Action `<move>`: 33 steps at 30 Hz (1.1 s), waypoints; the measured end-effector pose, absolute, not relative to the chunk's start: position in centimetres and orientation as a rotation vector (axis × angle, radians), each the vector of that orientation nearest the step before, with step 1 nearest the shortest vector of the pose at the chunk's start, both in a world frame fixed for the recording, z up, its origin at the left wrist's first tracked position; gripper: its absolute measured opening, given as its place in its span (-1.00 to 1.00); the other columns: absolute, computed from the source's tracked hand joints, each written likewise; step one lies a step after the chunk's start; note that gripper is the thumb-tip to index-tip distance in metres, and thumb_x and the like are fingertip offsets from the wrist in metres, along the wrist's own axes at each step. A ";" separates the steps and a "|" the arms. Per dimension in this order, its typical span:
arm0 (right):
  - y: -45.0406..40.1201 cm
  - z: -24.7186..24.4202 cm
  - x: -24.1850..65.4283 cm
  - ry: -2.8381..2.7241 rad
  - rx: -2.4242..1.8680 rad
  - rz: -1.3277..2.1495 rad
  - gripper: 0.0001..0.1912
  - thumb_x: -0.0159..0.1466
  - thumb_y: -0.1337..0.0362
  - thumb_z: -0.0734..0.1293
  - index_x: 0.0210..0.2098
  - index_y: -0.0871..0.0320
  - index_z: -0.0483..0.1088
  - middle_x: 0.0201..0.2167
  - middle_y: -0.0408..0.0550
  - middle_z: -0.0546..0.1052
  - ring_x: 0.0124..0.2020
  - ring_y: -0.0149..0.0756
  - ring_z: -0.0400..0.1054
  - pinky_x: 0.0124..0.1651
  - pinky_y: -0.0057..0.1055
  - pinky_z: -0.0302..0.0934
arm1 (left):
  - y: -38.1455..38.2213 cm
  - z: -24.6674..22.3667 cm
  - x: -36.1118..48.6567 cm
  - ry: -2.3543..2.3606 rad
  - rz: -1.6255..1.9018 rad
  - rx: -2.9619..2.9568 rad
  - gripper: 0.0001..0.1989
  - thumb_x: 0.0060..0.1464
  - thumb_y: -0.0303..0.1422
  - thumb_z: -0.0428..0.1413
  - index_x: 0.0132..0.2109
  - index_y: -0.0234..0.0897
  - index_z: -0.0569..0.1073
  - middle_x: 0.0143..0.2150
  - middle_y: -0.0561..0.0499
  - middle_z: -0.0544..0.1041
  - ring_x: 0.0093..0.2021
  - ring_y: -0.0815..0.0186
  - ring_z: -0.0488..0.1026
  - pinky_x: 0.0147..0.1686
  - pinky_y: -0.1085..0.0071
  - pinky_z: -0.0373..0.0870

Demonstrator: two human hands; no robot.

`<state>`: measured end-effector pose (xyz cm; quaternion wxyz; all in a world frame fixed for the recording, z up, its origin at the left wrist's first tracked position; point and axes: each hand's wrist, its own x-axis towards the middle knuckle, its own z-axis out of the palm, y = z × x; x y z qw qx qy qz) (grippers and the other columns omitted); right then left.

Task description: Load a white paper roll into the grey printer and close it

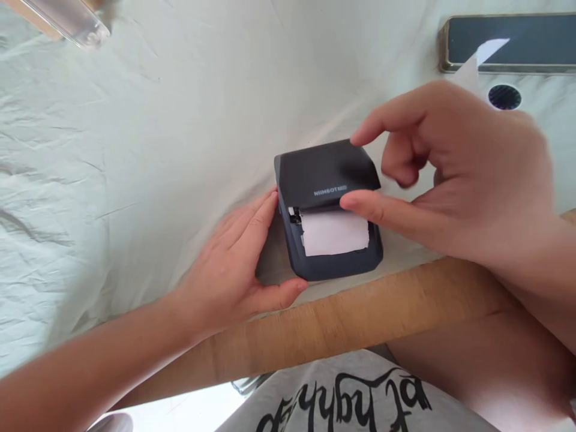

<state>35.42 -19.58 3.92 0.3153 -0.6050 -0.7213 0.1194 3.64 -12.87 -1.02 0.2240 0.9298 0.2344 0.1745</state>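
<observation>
Near the wooden front edge of the counter (333,318), one black printer (330,168) lies on a pale cloth (157,132). Its opening below the lid contains one piece of white paper (335,233). Two hands are at it: the left hand (238,255) is open, fingers along the left side and thumb by the near corner; the right hand (468,162) is also open, forefinger and thumb wide apart over the lid, but I cannot tell if they press it. One phone (526,41) and one dark oval (504,96) lie beyond the right hand. Leftward, the cloth spreads widely.
</observation>
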 end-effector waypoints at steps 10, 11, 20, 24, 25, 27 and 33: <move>-18.9 4.7 33.5 -1.916 -1.727 0.098 -0.80 0.55 0.29 0.30 -0.15 0.00 0.58 -0.40 -0.24 0.63 -0.45 -0.37 0.47 -0.20 -0.31 0.39 | -13.8 -1.0 3.8 0.812 0.323 2.653 0.01 0.66 0.39 -0.10 0.84 -0.22 0.06 0.79 -0.34 0.40 0.71 -0.21 0.49 0.63 -0.09 0.54; -18.6 4.8 33.5 -1.989 -1.725 0.119 -0.80 0.51 0.32 0.30 -0.17 -0.01 0.57 -0.45 -0.25 0.58 -0.48 -0.37 0.41 -0.27 -0.31 0.30 | -13.8 -1.0 3.7 0.823 0.301 2.641 0.05 0.62 0.41 -0.05 0.84 -0.23 0.06 0.80 -0.35 0.39 0.71 -0.24 0.49 0.64 -0.12 0.53; -15.1 9.3 31.5 -2.492 -2.301 0.253 -0.87 0.42 0.21 0.56 -0.22 -0.03 0.54 -0.51 -0.20 0.41 -0.52 -0.26 0.27 -0.39 -0.27 0.05 | -13.6 -0.3 3.8 0.795 0.316 2.621 -0.04 0.65 0.31 0.03 0.84 -0.13 0.06 0.82 -0.26 0.38 0.71 -0.20 0.49 0.64 -0.07 0.54; -13.7 10.0 30.4 -2.601 -2.358 0.304 -0.70 0.45 0.16 0.58 -0.32 -0.04 0.43 -0.54 -0.17 0.29 -0.48 -0.17 0.41 -0.35 -0.23 0.26 | -13.6 0.4 3.6 0.845 0.189 2.560 -0.05 0.65 0.28 0.06 0.85 -0.13 0.07 0.85 -0.22 0.32 0.77 -0.22 0.41 0.70 -0.11 0.48; -13.5 10.1 30.1 -2.605 -2.351 0.294 -0.68 0.44 0.18 0.58 -0.34 -0.03 0.41 -0.54 -0.16 0.28 -0.45 -0.14 0.45 -0.34 -0.23 0.29 | -13.6 0.4 3.5 0.848 0.188 2.558 -0.05 0.65 0.29 0.07 0.85 -0.12 0.08 0.86 -0.21 0.32 0.77 -0.22 0.40 0.70 -0.11 0.49; -13.1 10.1 29.8 -2.607 -2.341 0.264 -0.69 0.43 0.19 0.57 -0.34 -0.03 0.40 -0.51 -0.13 0.31 -0.37 -0.07 0.55 -0.32 -0.22 0.31 | -13.7 0.0 3.5 0.848 0.235 2.581 -0.02 0.62 0.31 0.09 0.84 -0.12 0.09 0.84 -0.22 0.34 0.75 -0.23 0.43 0.68 -0.11 0.52; -15.5 9.6 33.4 -2.294 -2.145 0.341 -0.81 0.33 0.08 0.65 -0.15 -0.14 0.63 -0.26 -0.14 0.59 -0.19 -0.15 0.61 -0.37 -0.24 0.16 | -13.6 -1.3 3.7 0.757 0.404 2.645 -0.03 0.64 0.32 0.05 0.85 -0.10 0.07 0.78 -0.26 0.43 0.66 -0.20 0.55 0.58 -0.06 0.61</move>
